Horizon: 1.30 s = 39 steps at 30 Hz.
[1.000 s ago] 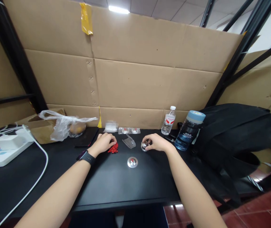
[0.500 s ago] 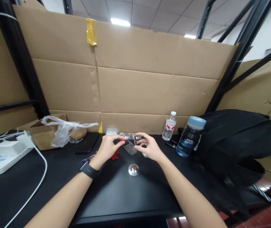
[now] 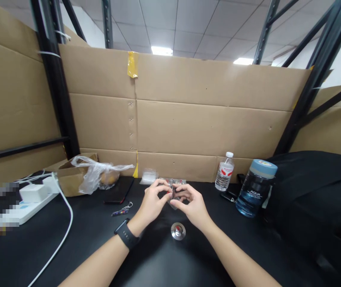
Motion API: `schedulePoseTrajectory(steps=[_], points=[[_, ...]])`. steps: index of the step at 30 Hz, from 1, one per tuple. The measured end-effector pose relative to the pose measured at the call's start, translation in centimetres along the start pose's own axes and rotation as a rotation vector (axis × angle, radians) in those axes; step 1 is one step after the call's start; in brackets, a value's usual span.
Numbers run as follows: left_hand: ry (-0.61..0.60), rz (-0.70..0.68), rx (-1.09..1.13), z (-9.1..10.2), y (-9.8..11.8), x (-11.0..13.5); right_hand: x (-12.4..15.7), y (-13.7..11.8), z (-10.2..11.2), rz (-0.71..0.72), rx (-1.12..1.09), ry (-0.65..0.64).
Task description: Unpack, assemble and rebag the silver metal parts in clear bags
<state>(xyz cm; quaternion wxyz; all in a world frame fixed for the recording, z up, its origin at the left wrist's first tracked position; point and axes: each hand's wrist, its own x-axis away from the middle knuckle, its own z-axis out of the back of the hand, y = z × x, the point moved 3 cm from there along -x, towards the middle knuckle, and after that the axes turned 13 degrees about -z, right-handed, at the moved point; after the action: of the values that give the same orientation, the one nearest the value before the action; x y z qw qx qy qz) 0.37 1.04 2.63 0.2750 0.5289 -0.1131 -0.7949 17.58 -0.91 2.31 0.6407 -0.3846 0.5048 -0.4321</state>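
My left hand (image 3: 156,199) and my right hand (image 3: 192,202) meet above the table, each with thumb and fingers pinched together. Between the fingertips shows a small shiny silver piece (image 3: 173,191), which my right fingers hold. A speck of red is at the left fingertips; what that hand grips is too small to make out. Below the hands, a round silver disc (image 3: 178,232) with a red centre lies on the black table (image 3: 158,263). Clear packets (image 3: 181,181) lie just behind the hands, partly covered by them.
To the left are a keychain (image 3: 121,211), a dark flat device (image 3: 118,191), a plastic bag (image 3: 91,175) and a white power strip (image 3: 26,211). A water bottle (image 3: 224,177), a blue-lidded bottle (image 3: 255,189) and a black backpack (image 3: 316,211) stand right. Cardboard (image 3: 182,127) walls the back.
My hands have come closer together, the right one bringing the silver piece to the left fingertips. The view has tilted up and shifted left. The red cord beside my left hand is now hidden.
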Motion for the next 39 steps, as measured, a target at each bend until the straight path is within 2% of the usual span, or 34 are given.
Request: schedulePoseTrajectory(steps=[4,7,12,17,19,24,27,30,34,37,39], points=[[0.001,0.004,-0.181,0.1,0.9,0.2,-0.1,0.4,0.1,-0.026,0.053,0.028],[-0.004,-0.011,-0.257,0.1,1.3,0.2,-0.2,0.5,0.2,-0.041,0.060,0.002],[0.003,0.002,-0.263,0.0,0.9,0.2,-0.5,-0.3,1.0,0.061,0.154,-0.049],[-0.035,-0.014,-0.237,-0.3,1.1,0.3,-0.5,-0.4,1.2,0.082,0.255,-0.077],[-0.060,-0.037,-0.227,-0.4,1.5,0.3,-0.6,-0.3,1.1,0.091,0.289,-0.073],[-0.037,-0.051,-0.237,-0.4,2.0,0.4,-0.6,0.0,1.3,0.135,0.470,-0.049],[-0.129,-0.072,-0.268,-0.8,2.0,0.6,-0.5,0.0,1.4,0.146,0.518,-0.060],[-0.212,-0.073,-0.285,-1.2,1.7,0.8,-0.5,-0.1,1.4,0.124,0.471,-0.068],[-0.275,-0.062,-0.310,-1.1,1.2,0.8,-0.4,-0.6,1.6,0.162,0.490,-0.061],[-0.290,-0.068,-0.378,-0.7,1.1,0.6,-0.2,-1.0,2.1,0.147,0.580,-0.118],[-0.290,-0.067,-0.419,-0.4,0.9,0.5,0.0,-1.0,2.3,0.089,0.644,-0.264]])
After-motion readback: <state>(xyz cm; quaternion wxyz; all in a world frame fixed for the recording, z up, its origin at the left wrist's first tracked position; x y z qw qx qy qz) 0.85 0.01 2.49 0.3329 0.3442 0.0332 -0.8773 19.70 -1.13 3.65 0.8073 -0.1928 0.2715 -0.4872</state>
